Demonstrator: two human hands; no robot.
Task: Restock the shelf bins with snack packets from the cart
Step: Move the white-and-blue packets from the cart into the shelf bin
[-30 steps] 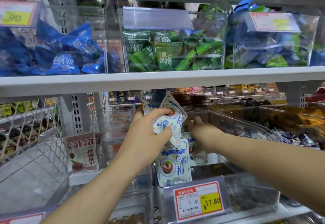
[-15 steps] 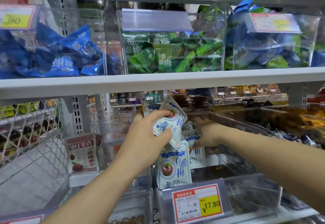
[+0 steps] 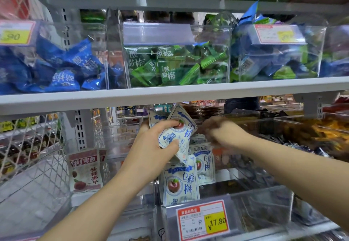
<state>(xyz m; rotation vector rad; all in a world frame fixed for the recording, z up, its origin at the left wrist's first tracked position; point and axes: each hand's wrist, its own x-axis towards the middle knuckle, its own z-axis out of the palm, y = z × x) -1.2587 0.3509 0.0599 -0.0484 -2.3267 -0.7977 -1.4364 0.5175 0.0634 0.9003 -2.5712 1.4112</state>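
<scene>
My left hand [image 3: 154, 146] grips a small bunch of white-and-blue plum snack packets [image 3: 177, 133] above a clear shelf bin [image 3: 264, 208] on the lower shelf. Two more of the same packets [image 3: 181, 182] stand upright inside that bin, behind its yellow 17.80 price tag [image 3: 203, 220]. My right hand [image 3: 219, 131] hovers blurred just right of the held packets, over the back of the bin; its fingers are too smeared to read. The cart is out of view.
The upper shelf [image 3: 170, 93] carries clear bins of blue packets [image 3: 71, 70], green packets [image 3: 175, 66] and mixed blue-green ones [image 3: 273, 61]. A red-and-white packet [image 3: 86, 170] stands in the left neighbouring bin. A wire mesh panel [image 3: 32, 146] is at the left; dark and orange snacks [image 3: 311, 133] fill bins at the right.
My right hand has lifted off the packets standing in the bin and moved up and right, now blurred. My left hand keeps its grip on the packets, almost unmoved.
</scene>
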